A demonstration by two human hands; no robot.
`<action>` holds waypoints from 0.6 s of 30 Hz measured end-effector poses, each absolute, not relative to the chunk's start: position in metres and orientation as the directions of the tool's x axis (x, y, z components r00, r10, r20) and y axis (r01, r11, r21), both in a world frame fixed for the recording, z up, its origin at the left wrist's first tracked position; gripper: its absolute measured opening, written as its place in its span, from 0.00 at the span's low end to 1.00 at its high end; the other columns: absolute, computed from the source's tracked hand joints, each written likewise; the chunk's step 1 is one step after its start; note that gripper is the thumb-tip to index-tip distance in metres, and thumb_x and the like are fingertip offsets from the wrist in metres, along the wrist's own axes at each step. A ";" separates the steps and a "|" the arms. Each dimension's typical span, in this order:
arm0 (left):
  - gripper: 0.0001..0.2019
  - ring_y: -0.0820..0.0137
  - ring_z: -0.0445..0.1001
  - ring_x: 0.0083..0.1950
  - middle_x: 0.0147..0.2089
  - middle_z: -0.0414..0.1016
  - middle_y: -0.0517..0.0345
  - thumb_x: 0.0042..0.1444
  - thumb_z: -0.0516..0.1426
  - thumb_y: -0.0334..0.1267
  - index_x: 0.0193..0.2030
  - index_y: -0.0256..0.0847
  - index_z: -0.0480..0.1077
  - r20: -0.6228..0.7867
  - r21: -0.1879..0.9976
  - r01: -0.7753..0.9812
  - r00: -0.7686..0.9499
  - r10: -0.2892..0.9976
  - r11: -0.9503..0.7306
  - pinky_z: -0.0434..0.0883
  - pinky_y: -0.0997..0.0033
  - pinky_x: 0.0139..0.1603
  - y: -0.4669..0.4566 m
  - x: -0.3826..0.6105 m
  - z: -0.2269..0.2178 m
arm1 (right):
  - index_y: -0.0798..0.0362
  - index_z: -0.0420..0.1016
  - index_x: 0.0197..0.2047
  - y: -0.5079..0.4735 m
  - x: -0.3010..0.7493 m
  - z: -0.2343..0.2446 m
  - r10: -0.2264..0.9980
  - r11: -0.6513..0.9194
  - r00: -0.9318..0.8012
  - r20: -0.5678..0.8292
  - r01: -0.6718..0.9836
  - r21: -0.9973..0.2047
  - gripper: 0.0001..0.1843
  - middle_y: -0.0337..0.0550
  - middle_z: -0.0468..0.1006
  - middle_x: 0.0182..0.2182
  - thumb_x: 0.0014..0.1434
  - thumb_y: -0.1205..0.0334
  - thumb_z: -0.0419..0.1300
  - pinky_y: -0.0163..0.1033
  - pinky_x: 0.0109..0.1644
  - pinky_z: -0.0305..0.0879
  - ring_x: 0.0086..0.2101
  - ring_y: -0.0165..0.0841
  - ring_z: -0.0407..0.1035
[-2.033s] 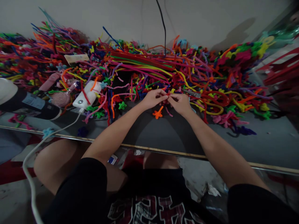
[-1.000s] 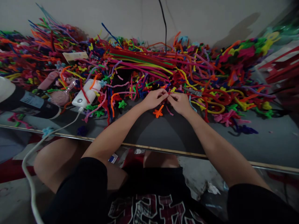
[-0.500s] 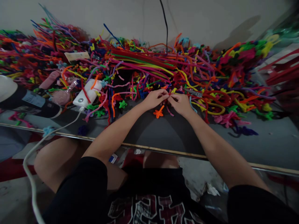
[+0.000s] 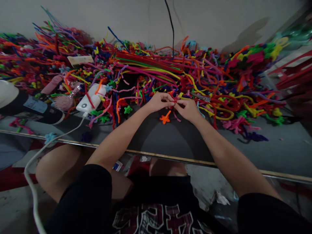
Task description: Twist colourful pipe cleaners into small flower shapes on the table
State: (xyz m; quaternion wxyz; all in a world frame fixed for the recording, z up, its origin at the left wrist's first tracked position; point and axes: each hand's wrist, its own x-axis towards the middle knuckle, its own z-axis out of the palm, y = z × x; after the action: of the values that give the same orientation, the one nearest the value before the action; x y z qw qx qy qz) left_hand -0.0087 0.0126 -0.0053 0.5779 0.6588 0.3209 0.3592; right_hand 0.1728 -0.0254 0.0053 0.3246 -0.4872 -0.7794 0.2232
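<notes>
So the person's left hand and right hand meet over the far part of the grey table, fingertips just about touching; the left has thumb and forefinger pinched on a small red fuzzy piece, other fingers loosely curled; the right pinches the same bit from its side, thumb and finger close together; most of the piece is hidden by the fingers, so its full shape is impossible to tell. Just on the near side of the hands an orange flower lies on the tabletop, its short stem pointing far, with a thin pink stem to its right; a green flower sits left of the left hand. Right of the right hand there's a pair of scissors, partly buried, and farther right a pink flower with a dark blue one on its near side; on the far side of the hands a bundle of long straight fuzzy stems lies on a huge multicoloured heap along the wall. Over on the left a white device has a white cable plugged in; a pink hairbrush lies just beside it, then a big dark bottle on its side.
</notes>
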 end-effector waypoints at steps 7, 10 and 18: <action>0.12 0.77 0.71 0.26 0.27 0.75 0.59 0.51 0.64 0.37 0.39 0.32 0.73 0.131 0.989 -0.013 0.507 0.852 -0.145 0.70 0.73 0.31 0.012 -0.005 -0.006 | 0.53 0.72 0.24 -0.025 0.171 0.004 0.942 0.336 -0.213 0.261 0.556 -0.760 0.19 0.37 0.67 0.18 0.58 0.48 0.56 0.36 0.28 0.54 0.23 0.29 0.60; 0.17 0.77 0.72 0.29 0.29 0.75 0.59 0.47 0.66 0.37 0.43 0.33 0.72 0.153 0.986 -0.022 0.510 0.846 -0.165 0.70 0.73 0.34 0.012 -0.004 -0.008 | 0.54 0.73 0.26 -0.024 0.170 0.002 0.954 0.300 -0.164 0.251 0.487 -0.820 0.20 0.36 0.66 0.16 0.59 0.47 0.56 0.36 0.26 0.54 0.21 0.28 0.59; 0.15 0.79 0.69 0.30 0.30 0.71 0.61 0.50 0.61 0.32 0.46 0.35 0.70 0.260 0.951 0.024 0.477 0.839 -0.309 0.68 0.74 0.36 0.013 -0.004 -0.013 | 0.52 0.78 0.43 -0.018 0.169 -0.009 0.950 0.310 -0.088 0.299 0.358 -0.881 0.19 0.43 0.79 0.31 0.55 0.48 0.62 0.37 0.29 0.66 0.27 0.31 0.70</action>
State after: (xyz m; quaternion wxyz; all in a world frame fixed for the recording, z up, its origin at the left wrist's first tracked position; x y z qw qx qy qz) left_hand -0.0044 0.0133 -0.0130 0.5002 0.6988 0.3090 0.4075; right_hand 0.1686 -0.0179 -0.0086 0.4622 -0.4925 -0.6643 0.3202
